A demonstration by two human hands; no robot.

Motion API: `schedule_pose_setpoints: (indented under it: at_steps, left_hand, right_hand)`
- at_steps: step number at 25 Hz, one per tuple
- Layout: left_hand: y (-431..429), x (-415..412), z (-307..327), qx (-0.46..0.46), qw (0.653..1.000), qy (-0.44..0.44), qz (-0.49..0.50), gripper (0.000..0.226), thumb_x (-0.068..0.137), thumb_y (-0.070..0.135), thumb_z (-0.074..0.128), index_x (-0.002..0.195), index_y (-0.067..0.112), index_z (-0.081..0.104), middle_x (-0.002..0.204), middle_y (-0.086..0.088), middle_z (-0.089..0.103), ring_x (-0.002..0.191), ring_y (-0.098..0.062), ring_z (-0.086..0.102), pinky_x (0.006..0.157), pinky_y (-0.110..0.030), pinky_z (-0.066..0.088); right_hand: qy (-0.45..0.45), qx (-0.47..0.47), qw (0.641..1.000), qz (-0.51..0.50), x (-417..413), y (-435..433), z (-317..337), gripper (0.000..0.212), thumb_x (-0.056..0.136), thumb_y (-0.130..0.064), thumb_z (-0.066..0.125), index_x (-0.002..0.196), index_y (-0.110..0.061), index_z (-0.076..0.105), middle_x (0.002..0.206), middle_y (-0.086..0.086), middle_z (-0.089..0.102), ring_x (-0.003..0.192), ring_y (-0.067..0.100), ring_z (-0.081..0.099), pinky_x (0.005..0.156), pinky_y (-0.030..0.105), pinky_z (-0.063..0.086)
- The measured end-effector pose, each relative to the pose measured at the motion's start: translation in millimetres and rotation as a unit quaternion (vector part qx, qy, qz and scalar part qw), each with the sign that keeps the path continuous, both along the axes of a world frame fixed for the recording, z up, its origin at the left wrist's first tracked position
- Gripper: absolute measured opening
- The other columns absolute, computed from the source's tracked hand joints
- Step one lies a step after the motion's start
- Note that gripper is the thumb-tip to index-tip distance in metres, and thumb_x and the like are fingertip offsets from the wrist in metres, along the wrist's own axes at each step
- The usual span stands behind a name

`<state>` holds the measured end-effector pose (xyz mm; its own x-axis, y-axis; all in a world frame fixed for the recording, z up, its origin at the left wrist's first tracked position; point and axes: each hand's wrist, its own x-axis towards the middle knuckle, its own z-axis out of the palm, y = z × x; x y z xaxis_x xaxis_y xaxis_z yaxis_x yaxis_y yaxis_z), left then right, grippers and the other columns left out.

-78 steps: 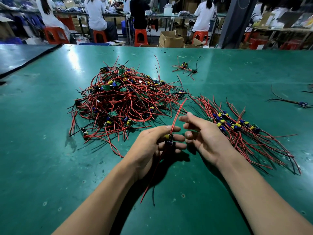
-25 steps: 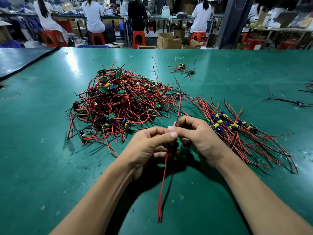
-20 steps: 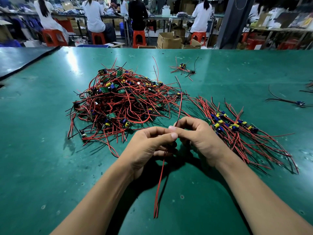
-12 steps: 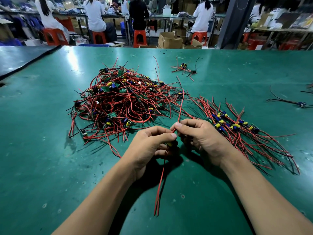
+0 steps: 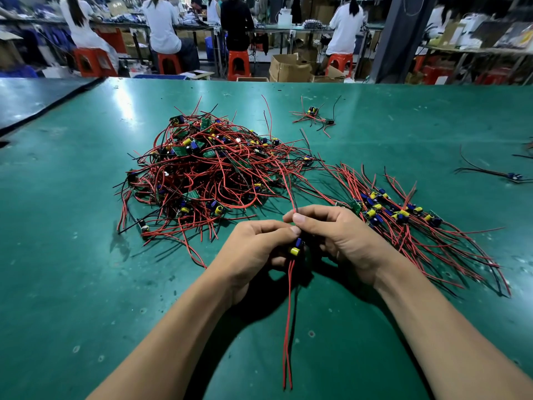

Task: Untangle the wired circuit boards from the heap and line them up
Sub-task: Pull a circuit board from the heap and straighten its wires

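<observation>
Head view: green table (image 5: 72,255). The heap (image 5: 210,174) sits left of centre, a tangle of red and black wire. The row (image 5: 401,215) of sorted boards lies at right, wires fanned near-right. A small cluster (image 5: 314,116) lies far off, and a stray board (image 5: 513,176) is at the right edge. Behind the table are people on red stools (image 5: 238,64) and cartons (image 5: 288,69).

The board (image 5: 294,250) is held above the table between heap and row, mostly hidden by fingers, with its yellow and blue parts showing. Left hand (image 5: 253,252) curls round it. Right hand (image 5: 343,241) pinches its far leads (image 5: 290,194) between thumb and forefinger just above it. Long axis runs near-far: the near leads (image 5: 288,327), a red pair, trail toward the near edge, and the far leads skirt the heap's right fringe.
</observation>
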<state>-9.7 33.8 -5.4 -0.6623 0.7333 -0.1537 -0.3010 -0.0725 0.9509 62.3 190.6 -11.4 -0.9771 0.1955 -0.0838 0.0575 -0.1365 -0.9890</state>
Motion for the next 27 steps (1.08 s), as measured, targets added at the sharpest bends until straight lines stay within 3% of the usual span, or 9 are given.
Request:
schedule_pose_setpoints:
  at_steps: [3, 7, 10, 13, 17, 20, 23, 27]
  left_hand:
    - [-1, 1, 0, 0.007, 1.0, -0.005, -0.005, 0.023, 0.091, 0.001, 0.06, 0.072, 0.006, 0.073, 0.063, -0.004, 0.065, 0.054, -0.01, 0.062, 0.047, -0.017, 0.048]
    - [-1, 1, -3, 0.013, 1.0, 0.011, -0.002, 0.02, 0.092, 0.002, 0.06, 0.076, 0.004, 0.071, 0.062, -0.004, 0.064, 0.053, -0.009, 0.058, 0.049, -0.017, 0.047]
    - [1, 2, -3, 0.009, 1.0, 0.021, 0.008, 0.018, 0.09, 0.002, 0.061, 0.073, 0.002, 0.066, 0.061, -0.005, 0.063, 0.049, -0.009, 0.056, 0.046, -0.017, 0.046]
    - [3, 5, -3, -0.003, 0.999, 0.039, 0.008, 0.016, 0.09, 0.0, 0.061, 0.074, -0.001, 0.065, 0.059, -0.006, 0.061, 0.045, -0.008, 0.054, 0.044, -0.016, 0.044]
    - [3, 5, -3, -0.038, 0.996, 0.083, 0.002, 0.014, 0.089, 0.0, 0.06, 0.077, -0.002, 0.067, 0.061, -0.006, 0.062, 0.048, -0.011, 0.057, 0.048, -0.018, 0.047]
    - [2, 6, -1, -0.056, 0.993, 0.104, -0.017, 0.017, 0.089, 0.002, 0.06, 0.074, 0.002, 0.068, 0.062, -0.005, 0.064, 0.049, -0.012, 0.058, 0.049, -0.019, 0.048]
    - [0, 7, 1, -0.077, 0.988, 0.128, -0.031, 0.022, 0.089, 0.003, 0.061, 0.069, 0.008, 0.069, 0.061, -0.001, 0.065, 0.048, -0.01, 0.058, 0.049, -0.016, 0.046]
    - [1, 7, 1, -0.081, 0.988, 0.131, -0.021, 0.023, 0.089, 0.003, 0.061, 0.068, 0.008, 0.069, 0.062, -0.002, 0.065, 0.049, -0.008, 0.057, 0.049, -0.017, 0.046]
  right_hand:
    - [-0.004, -0.035, 0.999, 0.03, 0, 0, 0, 0.025, 0.077, -0.028, 0.078, 0.099, -0.016, 0.079, 0.089, 0.005, 0.074, 0.075, 0.016, 0.066, 0.067, 0.025, 0.054]
    - [0.019, -0.043, 0.998, -0.047, -6, -6, -9, 0.023, 0.067, -0.029, 0.087, 0.084, -0.017, 0.078, 0.085, 0.016, 0.059, 0.088, 0.032, 0.039, 0.072, 0.038, 0.032]
    - [0.031, -0.031, 0.994, -0.104, -8, -11, -12, 0.021, 0.069, -0.029, 0.086, 0.081, -0.016, 0.076, 0.08, 0.015, 0.056, 0.061, 0.022, 0.041, 0.057, 0.024, 0.036]
    - [0.059, 0.068, 0.982, -0.168, -8, -10, -11, 0.011, 0.079, -0.022, 0.083, 0.075, -0.016, 0.075, 0.06, -0.011, 0.061, 0.047, 0.001, 0.046, 0.047, 0.014, 0.037]
    - [0.079, 0.175, 0.951, -0.241, -13, -7, -13, 0.018, 0.08, -0.024, 0.083, 0.067, -0.024, 0.072, 0.059, -0.014, 0.063, 0.048, -0.001, 0.047, 0.054, 0.017, 0.036]
    - [0.095, 0.199, 0.933, -0.283, -14, -3, -14, 0.012, 0.081, -0.02, 0.082, 0.075, -0.019, 0.073, 0.06, -0.017, 0.062, 0.051, -0.003, 0.049, 0.055, 0.011, 0.036]
    - [0.096, 0.185, 0.924, -0.322, -13, 9, -14, 0.005, 0.083, -0.015, 0.08, 0.084, -0.016, 0.075, 0.061, -0.015, 0.062, 0.052, -0.002, 0.049, 0.056, 0.014, 0.037]
    - [0.072, 0.163, 0.925, -0.336, -11, 14, -16, 0.003, 0.087, -0.016, 0.076, 0.087, -0.019, 0.074, 0.053, -0.013, 0.058, 0.041, 0.005, 0.048, 0.041, 0.017, 0.036]
